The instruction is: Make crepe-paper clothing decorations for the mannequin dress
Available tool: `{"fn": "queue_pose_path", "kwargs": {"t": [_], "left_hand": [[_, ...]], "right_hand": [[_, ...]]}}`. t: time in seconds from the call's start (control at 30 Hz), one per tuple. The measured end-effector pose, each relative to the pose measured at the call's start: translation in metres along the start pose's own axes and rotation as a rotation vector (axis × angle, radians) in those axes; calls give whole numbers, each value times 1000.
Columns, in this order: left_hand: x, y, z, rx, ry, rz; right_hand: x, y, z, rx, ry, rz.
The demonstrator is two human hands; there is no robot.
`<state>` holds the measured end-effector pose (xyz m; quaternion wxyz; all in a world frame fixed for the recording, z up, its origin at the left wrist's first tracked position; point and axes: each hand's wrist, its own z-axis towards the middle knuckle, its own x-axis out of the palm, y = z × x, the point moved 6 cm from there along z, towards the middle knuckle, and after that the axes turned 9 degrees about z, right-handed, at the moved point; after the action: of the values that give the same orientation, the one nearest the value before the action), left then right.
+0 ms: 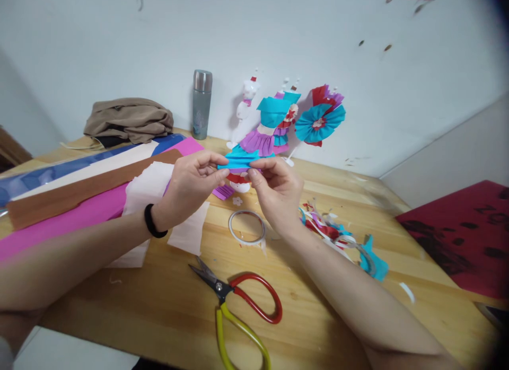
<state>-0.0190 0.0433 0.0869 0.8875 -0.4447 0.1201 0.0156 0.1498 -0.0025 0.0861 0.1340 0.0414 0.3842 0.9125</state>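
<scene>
Between my hands a strip of blue crepe paper [242, 160] is stretched out with folds along it. My left hand [194, 180] pinches its left end between thumb and fingers. The right end is pinched by my right hand [278, 192]. Just behind stands a small figure dressed in a purple paper ruffle [257, 142] and a blue paper top [273, 111]. Below my hands, a roll of tape [246, 227] lies on the wooden table. Scissors [222, 293] with one red and one yellow handle lie open nearer the front edge.
Colored paper sheets [99, 203] and a white sheet [186, 229] cover the left side. A bottle [202, 105] and a brown cloth [127, 118] stand by the wall. A blue paper flower [320, 123] is behind at right, paper scraps [330, 229] in front.
</scene>
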Motion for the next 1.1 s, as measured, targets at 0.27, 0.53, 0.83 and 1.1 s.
{"fn": "queue_pose_path", "kwargs": {"t": [0.27, 0.53, 0.83, 1.1], "left_hand": [[-3, -8, -1, 36, -23, 72], [-3, -10, -4, 83, -46, 88], [-4, -15, -2, 91, -56, 75], [-6, -17, -1, 182, -65, 189]], "right_hand": [[-1, 0, -1, -11, 3, -1], [0, 1, 0, -34, 37, -27], [1, -1, 0, 20, 25, -1], [0, -2, 0, 26, 31, 11]]}}
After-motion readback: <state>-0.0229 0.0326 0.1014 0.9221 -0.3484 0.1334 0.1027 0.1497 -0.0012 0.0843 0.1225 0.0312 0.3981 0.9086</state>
